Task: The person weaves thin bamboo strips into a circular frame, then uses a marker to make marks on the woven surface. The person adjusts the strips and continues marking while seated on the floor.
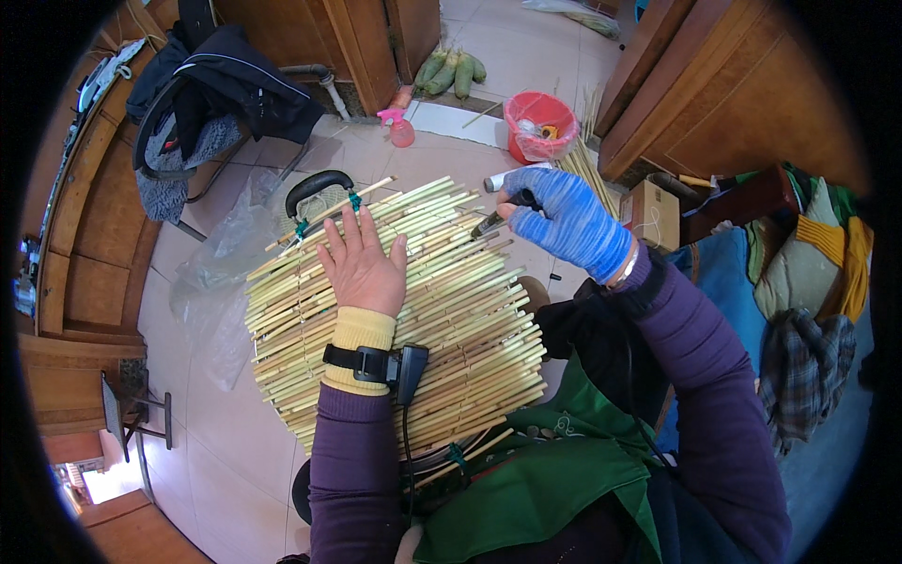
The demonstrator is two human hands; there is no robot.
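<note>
A mat of thin pale reed stalks (451, 324), bound by cross rows of thin string, lies over my lap. My left hand (366, 264) presses flat on its far part, bare, fingers spread. My right hand (564, 218), in a blue knitted fingerless glove, grips a dark pen-like tool (504, 210). The tool's tip points down at the stalk ends on the mat's right edge; whether it touches them I cannot tell. Beyond the mat's far edge is a curved black handle (317, 185), and green ties (355, 202) hold a stalk beside it.
A clear plastic bag (218, 282) lies on the tiles at left, below a chair draped with a jacket (239, 77). Ahead stand a pink spray bottle (400, 130) and a red bucket (541, 116). A cardboard box (650, 211) and clothes (803, 282) are at right.
</note>
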